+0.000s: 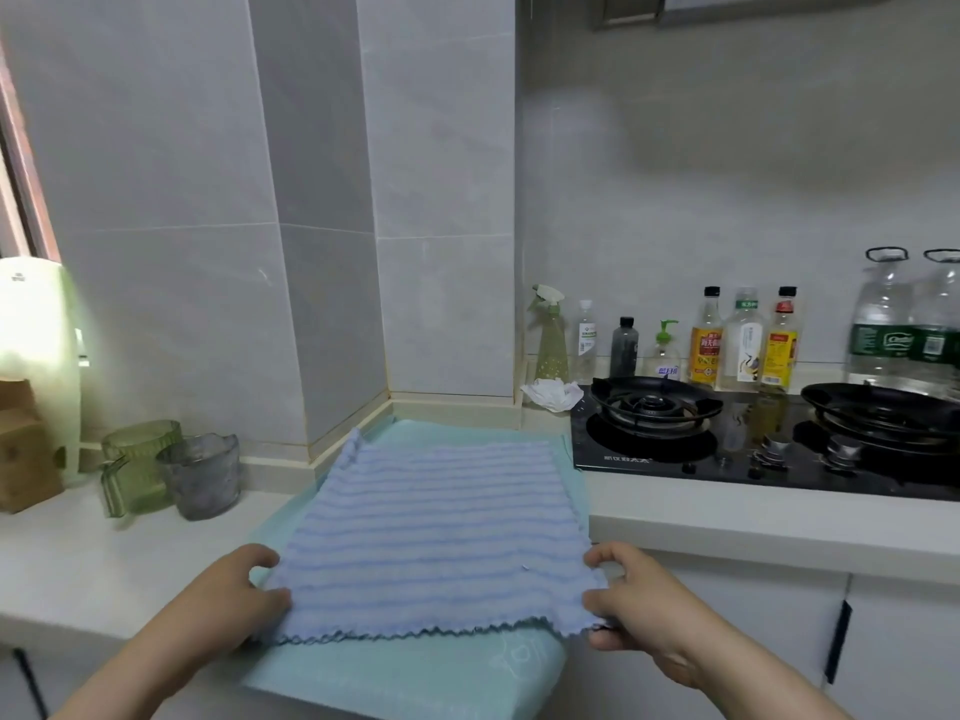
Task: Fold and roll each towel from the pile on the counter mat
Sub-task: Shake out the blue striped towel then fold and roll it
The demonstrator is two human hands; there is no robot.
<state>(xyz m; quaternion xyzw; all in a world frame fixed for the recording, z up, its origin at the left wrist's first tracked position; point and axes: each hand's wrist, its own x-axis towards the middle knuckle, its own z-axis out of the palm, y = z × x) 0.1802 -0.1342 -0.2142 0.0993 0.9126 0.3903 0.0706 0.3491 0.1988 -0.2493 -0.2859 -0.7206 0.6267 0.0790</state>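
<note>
Your left hand (244, 589) has its grip pinched on the near-left corner of the towel (431, 532), thumb on top, and your right hand (634, 600) pinches the near-right corner the same way. The towel lies spread flat on the mat (415, 672) at the table (753, 522) edge, so I judge you are at the first fold. Lift both corners together and carry the near edge to 12 o'clock to meet the far edge, first flattening the corner curled up at 11 o'clock. At 9 o'clock a green cup (137, 465) touches a grey cup (202, 475). Both look empty, though the grey one is cloudy. At 2 o'clock, behind the stove (654, 449), stand bottles (706, 340), two holding yellow liquid. The jugs (883, 330) at 3 o'clock look clear, and I cannot tell their level.
</note>
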